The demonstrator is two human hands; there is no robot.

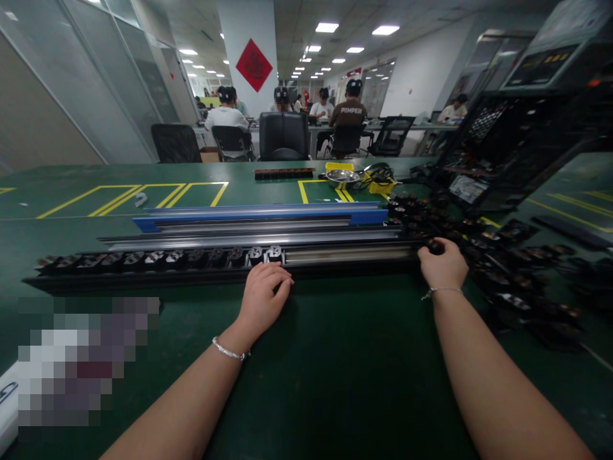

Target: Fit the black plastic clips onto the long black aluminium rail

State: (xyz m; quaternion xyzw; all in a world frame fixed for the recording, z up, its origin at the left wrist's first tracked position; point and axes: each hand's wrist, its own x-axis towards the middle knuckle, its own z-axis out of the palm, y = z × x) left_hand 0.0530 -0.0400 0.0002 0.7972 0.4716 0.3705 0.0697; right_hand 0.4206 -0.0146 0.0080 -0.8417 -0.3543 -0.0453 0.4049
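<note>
A long black rail (345,267) lies across the green table, with a row of black socket modules (211,257) filling its left and middle part. The right part of its channel shows bare metal strips. My left hand (267,291) is closed over the front rim of the rail, just below the rightmost modules, its fingers bent. At the rail's right end, my right hand (444,263) has its fingers curled round a small dark rounded part (435,246), mostly covered by the fingers. Beside that hand spreads a pile of loose black parts (514,275).
Behind the rail lie a grey metal rail (258,239) and a blue-edged rail (364,218). Farther back are a metal bowl (341,179), a yellow bin (380,185) and a short dark strip (284,173). A black rack (498,140) stands right. Several people sit beyond.
</note>
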